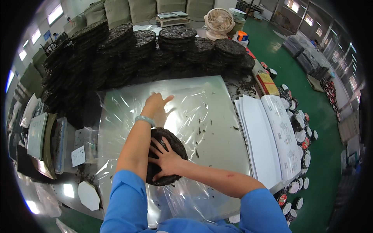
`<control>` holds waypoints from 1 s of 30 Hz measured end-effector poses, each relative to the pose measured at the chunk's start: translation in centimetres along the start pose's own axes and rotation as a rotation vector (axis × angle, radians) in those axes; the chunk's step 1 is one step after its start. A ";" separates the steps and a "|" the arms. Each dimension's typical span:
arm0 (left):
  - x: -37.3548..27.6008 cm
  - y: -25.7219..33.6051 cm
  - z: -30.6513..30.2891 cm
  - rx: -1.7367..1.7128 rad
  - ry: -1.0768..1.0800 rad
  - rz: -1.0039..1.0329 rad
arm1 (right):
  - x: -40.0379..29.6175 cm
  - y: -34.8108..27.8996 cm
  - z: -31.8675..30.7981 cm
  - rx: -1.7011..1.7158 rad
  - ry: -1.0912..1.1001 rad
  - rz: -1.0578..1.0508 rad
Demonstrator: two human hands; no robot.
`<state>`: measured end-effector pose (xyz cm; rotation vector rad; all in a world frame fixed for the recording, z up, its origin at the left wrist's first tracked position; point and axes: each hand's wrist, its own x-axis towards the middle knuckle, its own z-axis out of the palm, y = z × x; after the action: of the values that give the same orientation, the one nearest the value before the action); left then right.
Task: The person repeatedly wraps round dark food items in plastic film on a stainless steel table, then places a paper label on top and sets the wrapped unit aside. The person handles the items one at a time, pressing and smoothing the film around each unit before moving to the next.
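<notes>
My right hand lies flat with fingers spread on a dark round cake of what looks like dried seaweed. The cake rests on clear plastic film spread over the pale work surface. Beyond the cake, my left hand reaches over the film, its thumb out to the right. A pale bangle circles that wrist. The other left fingers are turned away, so I cannot tell whether they grip the film. My left forearm covers part of the cake's left side.
Tall stacks of dark round cakes line the back, near a fan. White paper sheets lie along the right edge. Plastic bins and a white octagonal card are at left. Dark crumbs dot the surface.
</notes>
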<state>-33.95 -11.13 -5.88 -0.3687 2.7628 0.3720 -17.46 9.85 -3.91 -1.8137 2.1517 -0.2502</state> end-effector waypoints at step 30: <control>-49.7 1.6 11.3 -0.286 0.834 0.350 | 0.6 0.5 1.5 -0.141 0.025 -0.022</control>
<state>14.17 4.03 1.64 -0.1027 3.6106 0.8727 -17.52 9.45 -5.58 -1.9211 2.2174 -0.1295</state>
